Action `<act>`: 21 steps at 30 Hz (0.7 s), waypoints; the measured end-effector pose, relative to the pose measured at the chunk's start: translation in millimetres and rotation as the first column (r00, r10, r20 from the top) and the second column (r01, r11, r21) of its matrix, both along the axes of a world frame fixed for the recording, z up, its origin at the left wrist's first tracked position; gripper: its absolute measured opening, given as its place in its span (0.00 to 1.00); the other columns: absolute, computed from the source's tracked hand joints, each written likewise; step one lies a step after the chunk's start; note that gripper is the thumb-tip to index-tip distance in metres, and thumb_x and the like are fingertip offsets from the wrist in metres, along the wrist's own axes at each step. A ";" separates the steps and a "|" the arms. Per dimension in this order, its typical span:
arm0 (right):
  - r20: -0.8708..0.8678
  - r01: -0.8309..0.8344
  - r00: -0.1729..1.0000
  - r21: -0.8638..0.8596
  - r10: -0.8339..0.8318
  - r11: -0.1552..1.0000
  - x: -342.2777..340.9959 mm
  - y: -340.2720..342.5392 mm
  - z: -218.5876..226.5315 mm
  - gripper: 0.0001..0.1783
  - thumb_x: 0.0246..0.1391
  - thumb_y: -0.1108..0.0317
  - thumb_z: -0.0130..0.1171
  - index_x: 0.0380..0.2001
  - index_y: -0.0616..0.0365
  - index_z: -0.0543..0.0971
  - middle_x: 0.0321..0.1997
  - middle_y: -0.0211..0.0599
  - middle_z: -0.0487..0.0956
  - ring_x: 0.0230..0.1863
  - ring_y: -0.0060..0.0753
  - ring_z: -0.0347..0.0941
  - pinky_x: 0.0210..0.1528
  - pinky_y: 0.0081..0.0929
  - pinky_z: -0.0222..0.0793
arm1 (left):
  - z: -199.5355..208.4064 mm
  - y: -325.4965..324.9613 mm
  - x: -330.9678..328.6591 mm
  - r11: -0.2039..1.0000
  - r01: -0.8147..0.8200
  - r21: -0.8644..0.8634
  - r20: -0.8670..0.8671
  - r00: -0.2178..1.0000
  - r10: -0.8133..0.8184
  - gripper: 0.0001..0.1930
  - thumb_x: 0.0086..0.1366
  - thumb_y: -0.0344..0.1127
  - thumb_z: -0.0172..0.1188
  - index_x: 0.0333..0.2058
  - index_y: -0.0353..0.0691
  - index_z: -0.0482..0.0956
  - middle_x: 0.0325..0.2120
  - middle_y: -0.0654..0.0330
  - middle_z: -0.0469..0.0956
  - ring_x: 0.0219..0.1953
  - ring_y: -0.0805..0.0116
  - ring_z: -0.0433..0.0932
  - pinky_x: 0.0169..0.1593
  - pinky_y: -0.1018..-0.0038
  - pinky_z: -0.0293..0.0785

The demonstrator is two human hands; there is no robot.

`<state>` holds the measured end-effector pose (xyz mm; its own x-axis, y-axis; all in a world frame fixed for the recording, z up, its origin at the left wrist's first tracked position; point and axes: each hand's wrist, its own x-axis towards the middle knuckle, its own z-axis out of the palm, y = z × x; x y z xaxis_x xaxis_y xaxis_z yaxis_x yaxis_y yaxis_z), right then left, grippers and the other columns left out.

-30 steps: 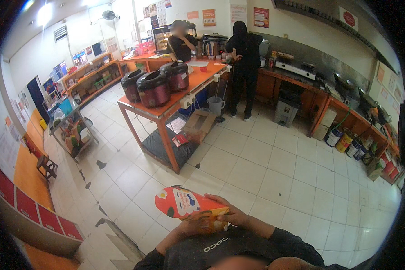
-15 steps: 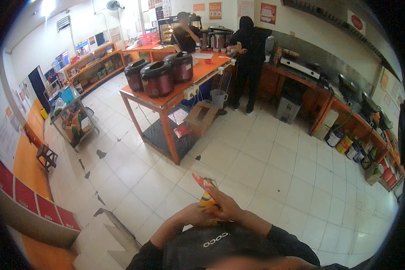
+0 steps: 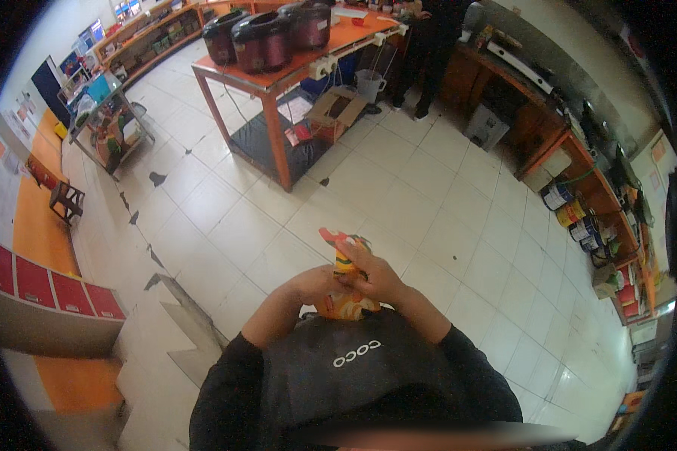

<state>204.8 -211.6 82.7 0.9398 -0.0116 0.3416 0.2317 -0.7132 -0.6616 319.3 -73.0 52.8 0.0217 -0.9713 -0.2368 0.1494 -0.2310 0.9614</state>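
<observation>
In front of my black apron, both hands grip a crinkled orange, yellow and red plastic packet [image 3: 350, 307]. My left hand [image 3: 316, 286] is closed around its left side. My right hand [image 3: 377, 281] closes over the middle from the right, with its fingers pointing up along the packet. The red end sticks out above my hands, and the broad orange part shows below them, close to the apron. My fingers hide the middle of the packet, and I cannot tell whether it is torn.
Ahead stands an orange table [image 3: 274, 143] with dark red rice cookers [image 3: 263, 46] on top and a cardboard box [image 3: 338, 109] underneath. A person in black [image 3: 429, 56] stands beside it. An orange counter [image 3: 538, 161] runs along the right, with tins [image 3: 570, 214] below. A stool [image 3: 66, 201] is at left.
My view has tipped downward, so the hands and table sit higher in the picture. The packet's lower orange part now shows below my hands, which still hold it.
</observation>
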 end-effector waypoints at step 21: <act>0.045 -0.420 0.900 -0.176 0.433 0.890 -4.7 -63.8 49.1 0.17 0.43 0.79 0.57 0.40 0.58 0.76 0.47 0.45 0.74 0.39 0.40 0.76 0.38 0.22 0.73 | 0.5 1.3 -1.4 0.974 -0.197 -0.111 -0.608 0.789 0.090 0.20 0.50 0.26 0.58 0.44 0.29 0.68 0.39 0.56 0.73 0.40 0.65 0.74 0.49 0.73 0.68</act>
<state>200.1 -275.4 131.8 0.8109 0.4447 0.3803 0.5851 -0.6270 -0.5143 317.9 -71.7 53.3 0.0707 -0.9933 -0.0915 0.7232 -0.0122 0.6905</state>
